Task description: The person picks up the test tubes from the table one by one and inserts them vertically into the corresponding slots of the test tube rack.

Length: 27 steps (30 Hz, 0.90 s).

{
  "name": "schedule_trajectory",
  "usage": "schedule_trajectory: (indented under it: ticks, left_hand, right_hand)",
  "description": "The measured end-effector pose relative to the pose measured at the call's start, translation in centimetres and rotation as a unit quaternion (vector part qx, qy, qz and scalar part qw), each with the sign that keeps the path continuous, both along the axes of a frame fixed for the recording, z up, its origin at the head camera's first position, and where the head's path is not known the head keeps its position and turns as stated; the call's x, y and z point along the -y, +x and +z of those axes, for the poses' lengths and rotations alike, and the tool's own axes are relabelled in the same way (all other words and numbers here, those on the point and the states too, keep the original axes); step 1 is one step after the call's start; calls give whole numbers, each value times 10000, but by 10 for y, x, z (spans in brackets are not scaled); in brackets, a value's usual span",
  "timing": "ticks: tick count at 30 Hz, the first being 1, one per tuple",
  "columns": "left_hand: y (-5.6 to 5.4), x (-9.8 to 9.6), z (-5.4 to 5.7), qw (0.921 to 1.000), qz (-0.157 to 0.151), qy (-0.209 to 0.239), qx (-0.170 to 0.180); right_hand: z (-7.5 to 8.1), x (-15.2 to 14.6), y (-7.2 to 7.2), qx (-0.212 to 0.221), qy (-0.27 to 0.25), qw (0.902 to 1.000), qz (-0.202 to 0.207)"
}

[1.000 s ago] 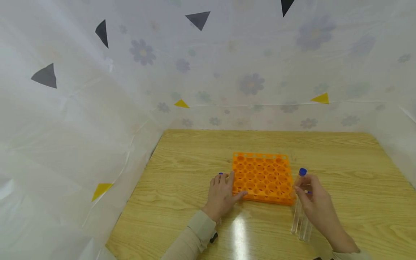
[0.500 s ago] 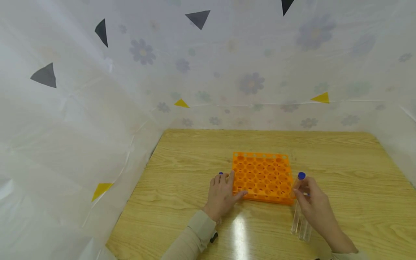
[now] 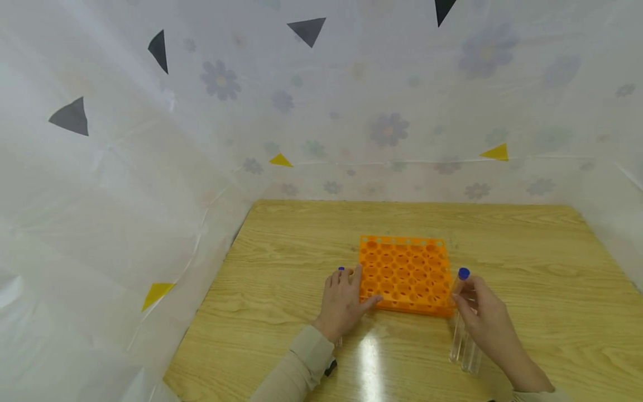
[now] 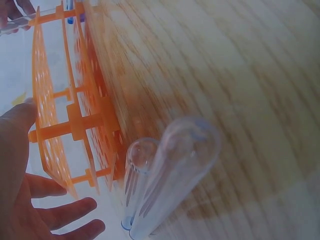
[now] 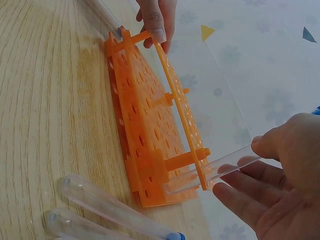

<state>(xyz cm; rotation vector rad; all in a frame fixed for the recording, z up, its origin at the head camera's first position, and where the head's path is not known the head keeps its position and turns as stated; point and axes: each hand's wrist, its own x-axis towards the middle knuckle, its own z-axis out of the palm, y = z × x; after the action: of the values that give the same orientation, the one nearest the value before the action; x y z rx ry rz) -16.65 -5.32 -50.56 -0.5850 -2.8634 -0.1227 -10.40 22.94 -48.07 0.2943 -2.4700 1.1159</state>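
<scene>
Seemingly plastic sheeting [image 3: 331,84] backs a wood-grain table [image 3: 532,251].

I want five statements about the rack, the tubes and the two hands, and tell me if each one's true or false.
1. The right hand holds a clear tube. True.
2. Two tubes lie on the table near that hand. True.
3. The left hand touches the rack. True.
4. The rack is green. False: it is orange.
5. The held tube stands outside the rack. False: its lower end is inside.
</scene>
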Motion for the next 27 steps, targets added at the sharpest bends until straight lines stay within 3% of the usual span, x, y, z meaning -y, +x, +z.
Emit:
schedule_trajectory:
  ticks: [6,15,27]
  left_hand:
    - [0,0,-1,9999,-43,84,-63]
    - [-1,-1,-2,9997,-109,145,-147]
    - [0,-1,-1,9997,-51,224,-32]
  right_hand:
    - [0,0,0,-6,-4,10000,11]
    - [-2,-9,5,350,-51,9993,-83]
    - [-4,-29,9,702,166,9940,-827]
